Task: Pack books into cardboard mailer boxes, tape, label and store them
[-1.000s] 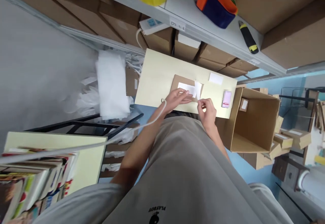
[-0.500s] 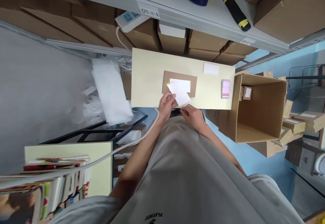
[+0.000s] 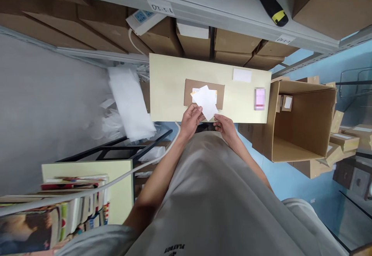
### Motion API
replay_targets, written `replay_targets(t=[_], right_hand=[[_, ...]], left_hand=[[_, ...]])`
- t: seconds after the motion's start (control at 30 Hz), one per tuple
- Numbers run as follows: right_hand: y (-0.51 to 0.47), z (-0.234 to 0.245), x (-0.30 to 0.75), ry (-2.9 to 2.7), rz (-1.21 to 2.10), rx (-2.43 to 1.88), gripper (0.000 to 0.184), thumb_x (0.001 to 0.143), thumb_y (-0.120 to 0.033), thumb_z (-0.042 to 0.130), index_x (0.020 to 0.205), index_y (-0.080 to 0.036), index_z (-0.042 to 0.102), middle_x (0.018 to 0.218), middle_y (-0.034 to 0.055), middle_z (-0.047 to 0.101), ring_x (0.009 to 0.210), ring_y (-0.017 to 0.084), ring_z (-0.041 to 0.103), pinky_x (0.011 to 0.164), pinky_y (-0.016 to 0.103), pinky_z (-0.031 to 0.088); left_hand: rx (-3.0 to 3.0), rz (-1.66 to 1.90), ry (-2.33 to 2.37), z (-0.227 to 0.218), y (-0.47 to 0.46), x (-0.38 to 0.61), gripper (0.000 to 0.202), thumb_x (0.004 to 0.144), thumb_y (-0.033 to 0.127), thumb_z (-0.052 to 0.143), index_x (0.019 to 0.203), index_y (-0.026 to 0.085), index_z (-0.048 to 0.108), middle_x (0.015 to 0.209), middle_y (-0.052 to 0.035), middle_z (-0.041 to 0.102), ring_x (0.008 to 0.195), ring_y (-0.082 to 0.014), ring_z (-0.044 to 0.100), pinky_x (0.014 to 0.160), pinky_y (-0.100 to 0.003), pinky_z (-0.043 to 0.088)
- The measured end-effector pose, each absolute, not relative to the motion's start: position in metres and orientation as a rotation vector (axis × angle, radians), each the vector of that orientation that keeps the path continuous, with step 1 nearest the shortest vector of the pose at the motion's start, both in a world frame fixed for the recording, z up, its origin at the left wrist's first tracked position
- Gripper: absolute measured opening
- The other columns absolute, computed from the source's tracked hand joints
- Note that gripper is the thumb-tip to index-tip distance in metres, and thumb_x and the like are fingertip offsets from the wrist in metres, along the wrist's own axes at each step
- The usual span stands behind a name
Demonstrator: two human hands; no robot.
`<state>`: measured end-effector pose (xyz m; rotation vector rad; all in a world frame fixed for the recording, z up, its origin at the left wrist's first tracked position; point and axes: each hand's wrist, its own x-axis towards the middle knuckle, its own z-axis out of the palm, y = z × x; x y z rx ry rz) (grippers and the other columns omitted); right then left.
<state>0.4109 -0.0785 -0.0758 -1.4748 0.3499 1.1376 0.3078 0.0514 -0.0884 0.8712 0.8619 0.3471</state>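
The paper (image 3: pixel 205 102) is askew over the box (image 3: pixel 188 94) and its label (image 3: pixel 214 95), near the table's (image 3: pixel 168 81) near edge. I'd say I'm positioning this sheet; the next move calls for steady control of its near side. My left hand (image 3: pixel 190 122) pinches its near left edge; my right hand (image 3: pixel 226 127), fingers curled, meets its near right corner, grip unclear. My forearms angle inward.

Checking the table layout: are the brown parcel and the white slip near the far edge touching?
Apart: the head view shows pale tabletop between the brown parcel and the white slip.
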Motion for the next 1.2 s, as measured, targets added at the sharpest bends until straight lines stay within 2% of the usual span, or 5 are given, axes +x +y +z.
replay_targets(t=[0.27,0.53,0.9,1.07,1.2], right_hand=[[-0.082,-0.074,0.424,-0.054,0.694,-1.842,0.036,0.089,-0.060,0.076,0.085,-0.025,0.067,0.073,-0.0023,0.066,0.067,0.016,0.064,0.057,0.027,0.052],[-0.098,-0.059,0.441,-1.148,0.411,-2.089,0.025,0.108,-0.039,0.062,0.089,-0.028,0.074,0.091,0.0038,0.079,0.073,0.016,0.068,0.065,0.029,0.051],[-0.119,-0.067,0.444,-1.428,0.286,-2.140,0.026,0.117,-0.030,0.056,0.100,-0.026,0.075,0.099,0.0049,0.081,0.075,0.015,0.073,0.067,0.029,0.053],[-0.118,-0.082,0.443,-1.225,0.413,-2.137,0.027,0.118,-0.042,0.057,0.105,-0.027,0.075,0.104,0.0057,0.079,0.084,0.018,0.076,0.072,0.031,0.060],[-0.099,-0.111,0.461,-0.904,0.649,-2.054,0.036,0.114,-0.057,0.061,0.099,-0.027,0.073,0.105,0.0067,0.077,0.092,0.022,0.076,0.085,0.037,0.066]], left_hand=[[0.927,0.291,0.941,-0.109,0.050,0.309,0.065,0.072,0.076,0.096,0.088,0.022,0.063,0.095,-0.0034,0.079,0.096,-0.0201,0.080,0.102,-0.041,0.069],[1.184,0.516,1.045,-0.117,0.079,0.306,0.056,0.082,0.064,0.087,0.118,0.024,0.074,0.128,-0.0127,0.083,0.114,-0.0248,0.081,0.099,-0.036,0.066],[1.508,0.469,1.012,-0.121,0.089,0.300,0.035,0.093,0.058,0.080,0.098,0.024,0.076,0.095,-0.0053,0.081,0.090,-0.0213,0.078,0.082,-0.032,0.062],[1.702,0.436,0.965,-0.127,0.092,0.282,0.024,0.101,0.050,0.071,0.101,0.025,0.074,0.106,-0.0054,0.081,0.100,-0.0225,0.078,0.092,-0.036,0.065],[1.848,0.422,0.931,-0.142,0.110,0.279,0.018,0.104,0.043,0.068,0.100,0.026,0.073,0.119,-0.0092,0.077,0.123,-0.0278,0.074,0.113,-0.045,0.061]])
